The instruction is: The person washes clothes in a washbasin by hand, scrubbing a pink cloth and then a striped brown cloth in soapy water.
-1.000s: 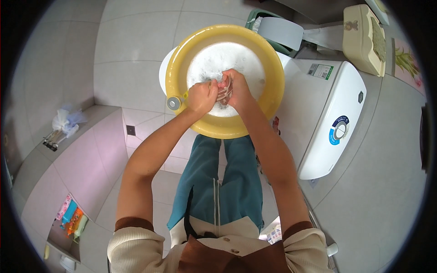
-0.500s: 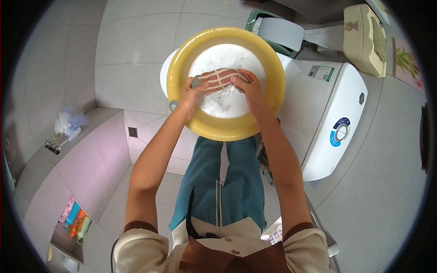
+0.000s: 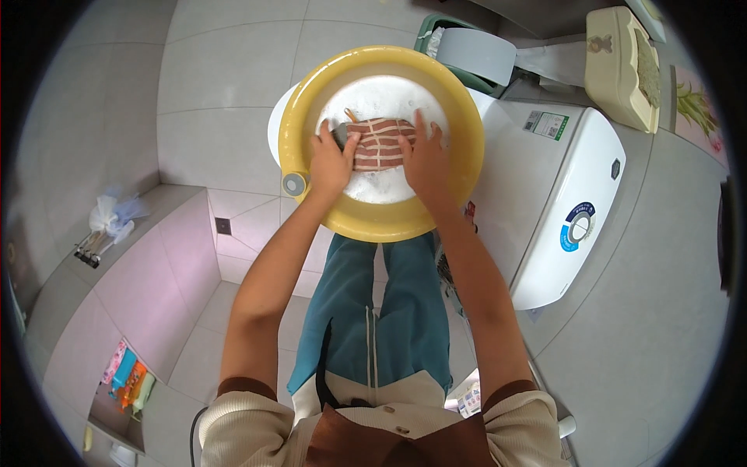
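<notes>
A brown cloth item (image 3: 379,148) with pale lines lies level over white suds in a yellow basin (image 3: 292,124). It has a grey left end and a small tan loop at its far edge. My left hand (image 3: 332,162) grips the grey end, its thumb on the striped face. At the opposite end my right hand (image 3: 427,159) holds the cloth with the thumb on top, its other fingers stretched out past the edge. The cloth's underside is hidden.
A grey drain cap (image 3: 294,184) sits on the basin's near left rim. To the right stands a white washing machine (image 3: 545,210). Beyond the basin are a green bin (image 3: 426,35) and a cream box (image 3: 615,66). A ledge (image 3: 175,202) runs along the left.
The cloth has turned and spread flatter, showing more of its face and the tan loop. Both hands have moved slightly, and their fingers are more stretched out.
</notes>
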The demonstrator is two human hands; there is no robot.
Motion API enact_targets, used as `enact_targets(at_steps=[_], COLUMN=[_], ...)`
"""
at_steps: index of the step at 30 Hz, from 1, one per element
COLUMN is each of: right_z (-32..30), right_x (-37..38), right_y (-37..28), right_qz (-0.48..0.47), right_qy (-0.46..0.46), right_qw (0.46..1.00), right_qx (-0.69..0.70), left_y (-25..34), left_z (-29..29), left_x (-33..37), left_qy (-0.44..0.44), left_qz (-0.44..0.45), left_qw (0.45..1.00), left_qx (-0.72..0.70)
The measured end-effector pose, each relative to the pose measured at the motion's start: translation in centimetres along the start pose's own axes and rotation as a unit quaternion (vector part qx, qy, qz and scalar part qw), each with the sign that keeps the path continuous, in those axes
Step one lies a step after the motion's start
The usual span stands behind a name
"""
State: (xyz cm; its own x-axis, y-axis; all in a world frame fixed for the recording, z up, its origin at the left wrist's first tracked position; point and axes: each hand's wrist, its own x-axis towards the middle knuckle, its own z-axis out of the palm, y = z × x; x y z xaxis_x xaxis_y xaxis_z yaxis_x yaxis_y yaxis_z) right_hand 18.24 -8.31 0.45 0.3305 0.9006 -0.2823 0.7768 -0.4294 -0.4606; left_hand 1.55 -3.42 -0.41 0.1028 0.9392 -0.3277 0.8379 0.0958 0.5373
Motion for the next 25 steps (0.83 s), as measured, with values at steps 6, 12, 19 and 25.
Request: enact_targets(at_steps=[6, 12, 19, 25], right_z=[5.0, 5.9, 5.5, 7.0], right_x=[-1.2, -1.1, 0.2, -0.2], right_y=[4.0, 4.6, -0.5, 2.4], right_qz=[-0.162, -0.168, -0.167, -0.131], right_qy=[-0.022, -0.063, 0.081, -0.013], right_qw=[0.967, 0.961, 0.969, 0.990], right_qx=[-0.195, -0.212, -0.162, -0.055], left_y=[-2.1, -2.9, -3.8, -4.5], left_z=[3.2, 4.5, 4.1, 4.6], left_x=[-0.9, 0.2, -0.4, 0.6], left_qy=[-0.177, -0.274, -0.042, -0.295], left_qz=[0.239, 0.161, -0.174, -0.381], left_qw=[0.874, 0.890, 0.977, 0.695], left_qx=[0.384, 0.327, -0.113, -0.534])
